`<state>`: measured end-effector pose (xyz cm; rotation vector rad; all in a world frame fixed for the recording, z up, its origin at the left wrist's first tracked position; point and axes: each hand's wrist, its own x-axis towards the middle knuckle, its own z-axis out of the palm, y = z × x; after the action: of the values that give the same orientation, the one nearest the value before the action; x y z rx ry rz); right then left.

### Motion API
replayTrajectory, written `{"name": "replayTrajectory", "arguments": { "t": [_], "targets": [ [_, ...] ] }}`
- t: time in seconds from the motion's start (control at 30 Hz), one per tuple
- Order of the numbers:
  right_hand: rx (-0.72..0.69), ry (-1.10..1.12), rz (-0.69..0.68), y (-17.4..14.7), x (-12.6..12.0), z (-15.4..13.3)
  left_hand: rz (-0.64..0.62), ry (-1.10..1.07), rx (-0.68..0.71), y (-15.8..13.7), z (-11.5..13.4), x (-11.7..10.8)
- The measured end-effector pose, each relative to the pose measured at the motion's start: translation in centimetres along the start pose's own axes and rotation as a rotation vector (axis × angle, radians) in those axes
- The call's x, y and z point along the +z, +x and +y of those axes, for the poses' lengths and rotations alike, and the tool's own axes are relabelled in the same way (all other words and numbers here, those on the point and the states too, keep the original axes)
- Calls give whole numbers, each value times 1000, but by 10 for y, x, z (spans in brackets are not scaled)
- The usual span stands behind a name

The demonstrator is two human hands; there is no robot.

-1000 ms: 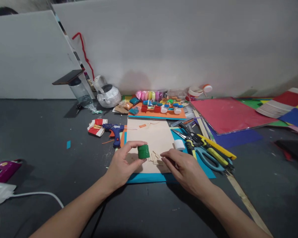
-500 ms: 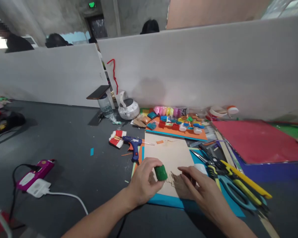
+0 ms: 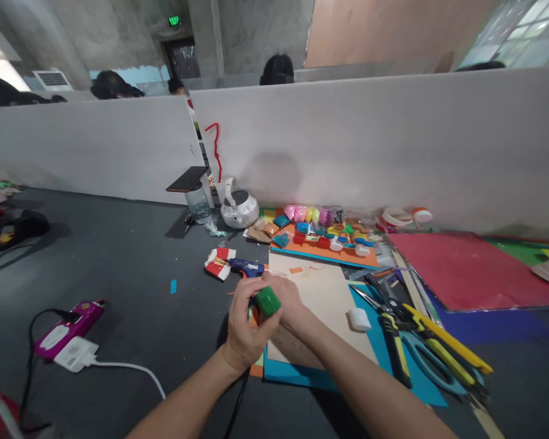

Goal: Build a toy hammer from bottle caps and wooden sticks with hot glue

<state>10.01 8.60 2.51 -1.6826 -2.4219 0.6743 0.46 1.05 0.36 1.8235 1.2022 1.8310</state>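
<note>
My left hand (image 3: 243, 326) is closed around a short, dark green cylinder-like piece (image 3: 268, 302), held between thumb and fingers above the work sheets. My right hand (image 3: 286, 297) reaches across to the left, just behind the green piece, by the blue glue gun (image 3: 247, 267). Its fingers are hidden behind my left hand, so whether they grip the glue gun's handle does not show. Under both arms lies a pale beige sheet (image 3: 315, 289) on blue card (image 3: 297, 375). A small white rounded block (image 3: 359, 319) rests on the sheet's right edge.
Pliers (image 3: 396, 353), blue-handled scissors (image 3: 432, 369) and a yellow cutter (image 3: 448, 338) lie at right. Clay packs (image 3: 313, 214) and small paint pots (image 3: 336, 244) stand behind. A white kettle-like pot (image 3: 239, 210) and a phone-topped jar (image 3: 197, 204) are farther back. A power strip (image 3: 68, 329) sits left.
My right hand has moved left across the sheet to the glue gun, behind my left hand. My left hand has shifted slightly left and up, still holding the green piece. The white block is now uncovered.
</note>
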Motion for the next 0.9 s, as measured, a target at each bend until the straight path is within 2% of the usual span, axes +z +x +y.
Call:
{"name": "replayTrajectory", "arguments": {
  "t": [0.23, 0.43, 0.6, 0.73, 0.9],
  "targets": [
    [32, -85, -81, 10, 8, -7, -15, -53, -84, -1, -2, -1],
    [29, -14, -24, 0, 1, -1, 20, -108, -212, -3, 0, 1],
    [58, 42, 65, -8, 0, -4, 115, -167, -417, -1, -6, 4],
    [84, 99, 135, -10, 4, -3, 243, -186, -556, 3, -21, 8],
    [119, 151, 205, -9, 10, 2, 354, -220, -670, 6, -40, 9]
  ]
}}
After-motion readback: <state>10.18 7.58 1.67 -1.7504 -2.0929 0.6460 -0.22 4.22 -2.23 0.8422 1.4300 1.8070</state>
